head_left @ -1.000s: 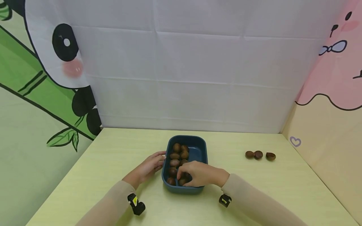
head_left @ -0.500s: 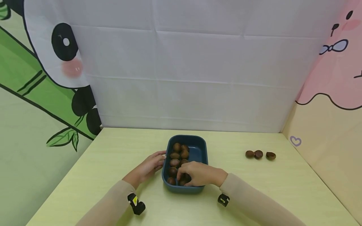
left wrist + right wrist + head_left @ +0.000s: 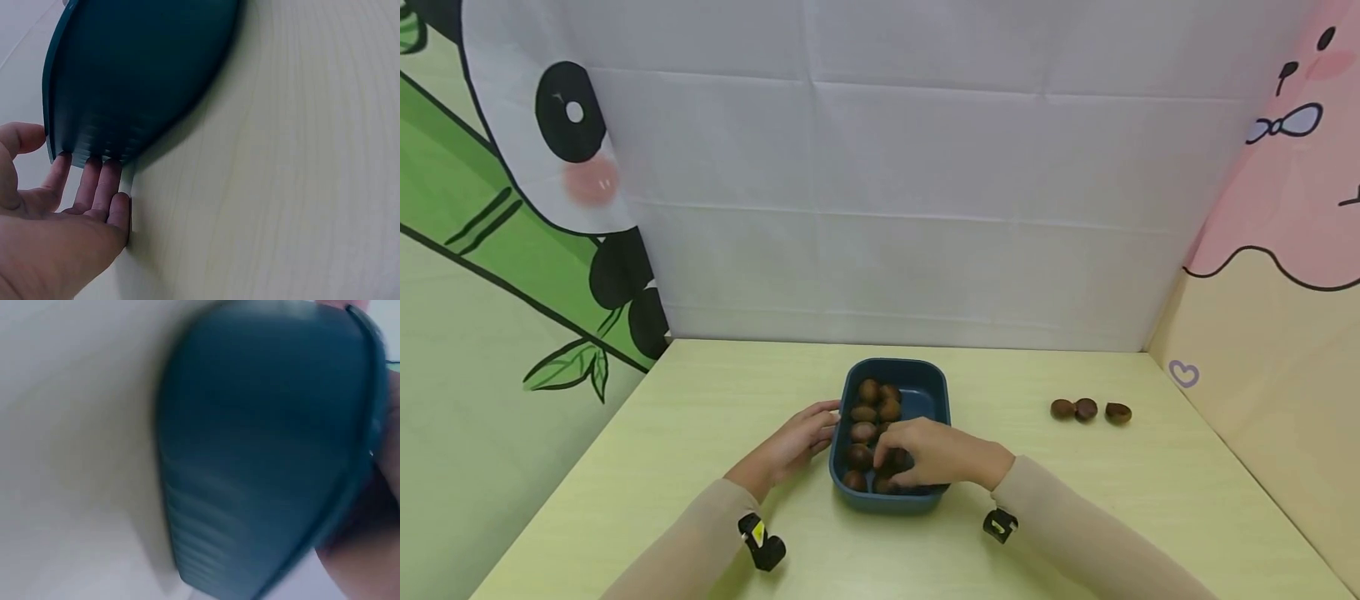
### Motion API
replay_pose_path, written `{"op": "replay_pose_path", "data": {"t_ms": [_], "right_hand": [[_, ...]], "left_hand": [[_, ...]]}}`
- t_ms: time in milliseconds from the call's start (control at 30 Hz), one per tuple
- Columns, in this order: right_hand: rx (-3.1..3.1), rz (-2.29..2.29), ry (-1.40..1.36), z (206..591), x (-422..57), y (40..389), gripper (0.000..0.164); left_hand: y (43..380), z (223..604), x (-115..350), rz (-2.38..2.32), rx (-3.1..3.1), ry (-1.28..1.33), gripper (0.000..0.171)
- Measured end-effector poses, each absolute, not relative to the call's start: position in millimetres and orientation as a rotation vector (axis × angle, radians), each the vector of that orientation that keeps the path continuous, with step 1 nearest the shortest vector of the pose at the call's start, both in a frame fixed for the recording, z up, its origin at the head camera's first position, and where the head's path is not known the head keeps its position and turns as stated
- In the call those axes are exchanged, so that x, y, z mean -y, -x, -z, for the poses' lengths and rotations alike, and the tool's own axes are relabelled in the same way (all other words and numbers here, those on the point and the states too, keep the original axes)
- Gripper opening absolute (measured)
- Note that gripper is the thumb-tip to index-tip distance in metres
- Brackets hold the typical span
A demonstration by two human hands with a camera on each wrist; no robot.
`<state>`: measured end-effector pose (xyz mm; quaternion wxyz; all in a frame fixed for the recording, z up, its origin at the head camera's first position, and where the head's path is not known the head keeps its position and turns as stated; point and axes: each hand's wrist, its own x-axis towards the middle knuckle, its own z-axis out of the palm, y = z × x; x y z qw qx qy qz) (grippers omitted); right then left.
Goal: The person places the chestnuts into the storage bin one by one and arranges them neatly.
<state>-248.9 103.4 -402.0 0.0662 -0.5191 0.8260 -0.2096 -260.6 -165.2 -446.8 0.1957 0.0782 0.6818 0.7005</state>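
Note:
A dark blue plastic box point(image 3: 929, 402) stands on the table, its left side lined with several brown chestnuts point(image 3: 862, 433). My right hand point(image 3: 934, 454) reaches over the near right part of the box and pinches a chestnut point(image 3: 897, 457) between thumb and fingers. Another chestnut point(image 3: 882, 483) lies just under that thumb; the hand hides the rest of this corner. At the box's left wall rests my left hand point(image 3: 793, 442), its fingers extended. In the left wrist view the fingertips point(image 3: 94, 164) touch the ribbed outer wall and the thumb meets the rim.
Three chestnuts point(image 3: 1085, 409) lie in a row on the pale wooden table point(image 3: 1030, 383), to the right of the box. A white cloth point(image 3: 880, 208) hangs behind the table's far edge. Printed panels flank both sides. Each wrist wears a small black camera.
My right hand has lifted slightly and shifted a little to the right inside the box, bringing the chestnut between its fingers into view. The left hand and the box have stayed put.

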Motion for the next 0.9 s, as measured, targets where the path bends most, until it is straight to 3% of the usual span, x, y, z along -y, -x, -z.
{"op": "replay_pose_path", "data": {"t_ms": [400,900], "right_hand": [[-2.683,0.759,1.517,373,-161,262,0.022],[-2.895,0.747,1.041,376,-260,285,0.019]], "left_hand": [[260,449,164,-1.959,-1.918,-0.219,0.058],[262,450,165,-1.962,-1.925,-0.202,0.057]]}}
